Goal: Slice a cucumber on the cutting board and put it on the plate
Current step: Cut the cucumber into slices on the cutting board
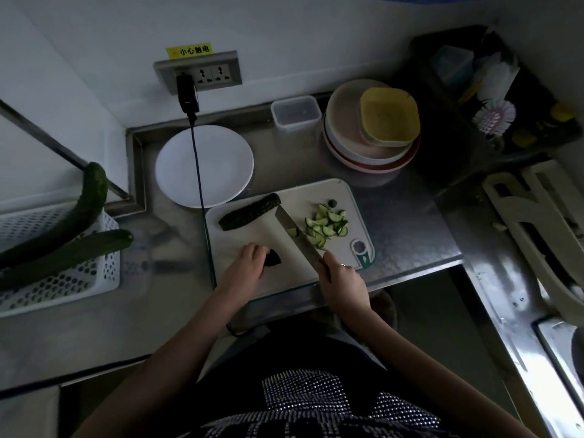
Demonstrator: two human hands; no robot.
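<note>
A pale cutting board point(252, 238) lies on the steel counter. A long cucumber piece point(249, 211) rests at its far left. My left hand point(248, 263) holds a short dark cucumber stub point(273, 257) down on the board's near part. My right hand point(343, 278) grips the handle of a knife point(292, 232), whose blade lies flat across the board with a slice on it. A heap of cut slices point(327, 227) sits to the right of the blade. The white plate point(203, 165) stands behind the board, bare.
A white perforated basket point(63, 279) at left holds two whole cucumbers point(79, 213). A black cable point(199, 172) runs from the wall socket across the plate and past the board's left edge. Stacked bowls point(369, 134) and a clear container point(295, 113) stand behind.
</note>
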